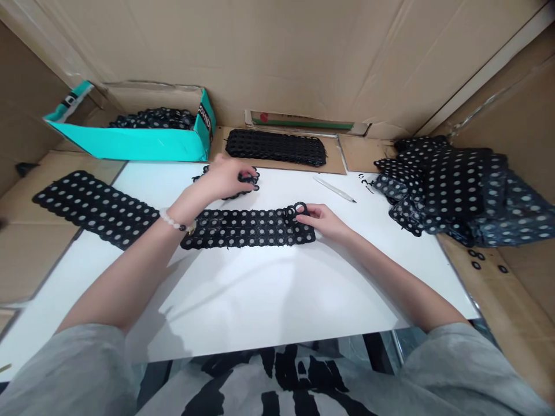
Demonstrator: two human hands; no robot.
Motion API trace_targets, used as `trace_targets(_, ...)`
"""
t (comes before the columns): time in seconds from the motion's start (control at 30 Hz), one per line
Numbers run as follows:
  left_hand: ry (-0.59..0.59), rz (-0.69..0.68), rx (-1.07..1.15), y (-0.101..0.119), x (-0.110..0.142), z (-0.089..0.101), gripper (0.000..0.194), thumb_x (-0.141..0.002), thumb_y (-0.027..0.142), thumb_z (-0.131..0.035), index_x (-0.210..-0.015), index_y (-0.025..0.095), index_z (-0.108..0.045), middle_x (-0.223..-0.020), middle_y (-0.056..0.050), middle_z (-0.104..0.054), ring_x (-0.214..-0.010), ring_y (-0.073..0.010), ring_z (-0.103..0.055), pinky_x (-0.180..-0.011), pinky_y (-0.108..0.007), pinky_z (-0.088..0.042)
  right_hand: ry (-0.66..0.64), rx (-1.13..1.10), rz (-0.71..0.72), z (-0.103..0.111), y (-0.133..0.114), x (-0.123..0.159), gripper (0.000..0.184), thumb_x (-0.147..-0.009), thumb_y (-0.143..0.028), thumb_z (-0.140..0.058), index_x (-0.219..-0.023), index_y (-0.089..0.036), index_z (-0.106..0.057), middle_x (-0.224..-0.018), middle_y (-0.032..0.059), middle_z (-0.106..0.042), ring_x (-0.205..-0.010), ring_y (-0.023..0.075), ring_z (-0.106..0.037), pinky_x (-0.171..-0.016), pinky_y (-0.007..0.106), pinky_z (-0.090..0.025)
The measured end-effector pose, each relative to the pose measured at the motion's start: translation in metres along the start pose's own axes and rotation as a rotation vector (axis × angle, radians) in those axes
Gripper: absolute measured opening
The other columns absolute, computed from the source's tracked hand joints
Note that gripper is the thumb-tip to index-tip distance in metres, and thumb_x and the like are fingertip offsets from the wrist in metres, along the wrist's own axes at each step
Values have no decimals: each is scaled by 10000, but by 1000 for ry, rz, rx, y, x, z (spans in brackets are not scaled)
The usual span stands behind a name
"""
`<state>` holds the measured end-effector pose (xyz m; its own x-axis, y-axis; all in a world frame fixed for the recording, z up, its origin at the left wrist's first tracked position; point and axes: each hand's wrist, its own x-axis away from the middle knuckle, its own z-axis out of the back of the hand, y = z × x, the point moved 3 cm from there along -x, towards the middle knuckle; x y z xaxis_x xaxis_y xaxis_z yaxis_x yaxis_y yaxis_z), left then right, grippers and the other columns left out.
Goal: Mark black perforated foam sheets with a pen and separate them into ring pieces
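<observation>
My left hand (pixel 228 178), with a beaded bracelet (pixel 176 221) on its wrist, is at the far side of the white board (pixel 260 294). Its fingers close over a small cluster of black rings (pixel 248 181), partly hidden beneath them. My right hand (pixel 323 222) rests at the right end of a black strip of joined rings (pixel 247 229), pinching a single black ring (pixel 300 209) there. A second, longer strip of the same rings (pixel 95 208) lies to the left, nearly touching the first strip's left end.
A teal box (pixel 130 144) holds more black ring mesh at the back left. A black mesh sheet (pixel 275 147) lies on cardboard behind the board. A white-handled knife (pixel 335 189) lies on the board. A large mesh heap (pixel 451 190) and loose rings (pixel 477 258) are at right.
</observation>
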<state>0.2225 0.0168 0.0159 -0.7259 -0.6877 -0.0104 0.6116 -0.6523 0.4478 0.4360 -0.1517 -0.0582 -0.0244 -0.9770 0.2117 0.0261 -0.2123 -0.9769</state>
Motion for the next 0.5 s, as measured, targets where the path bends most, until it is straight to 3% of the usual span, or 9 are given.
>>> trace_targets(0.1,-181,-223,96,48,13,-22,315,-836,406,-717,-1074,211,-784,-997,-35,-772,-923,-227,-662,-891,-319,-454,7,34,53,-2,-1,1,402,-675,-496,-828,-867,-166,-702,-805,-3,-678,-796,164,-583,-768,300,-451)
trace_targets(0.23,-79,-256,103,81,27,-48,267,-815,368,-763,-1009,186,-789,-931,-60,-771,-912,-242,-674,-809,-303,-471,-29,48,75,-2,-1,2,417,-698,-519,-828,-882,-159,-729,-853,16,-706,-839,181,-615,-808,314,-469)
trace_targets(0.33,-31,-243,175,83,29,-60,209,-824,331,-762,-953,170,-799,-915,-78,-783,-887,-241,-691,-801,-305,-484,-65,17,64,-1,0,2,438,-676,-538,-847,-893,-166,-768,-916,34,-752,-881,197,-644,-848,329,-488)
trace_targets(0.5,-125,-184,444,62,14,-56,152,-816,257,-734,-909,192,-835,-894,-50,-811,-783,-198,-719,-748,-273,-514,-72,-21,9,0,1,1,466,-617,-540,-884,-866,-159,-781,-861,29,-767,-810,181,-654,-815,325,-506)
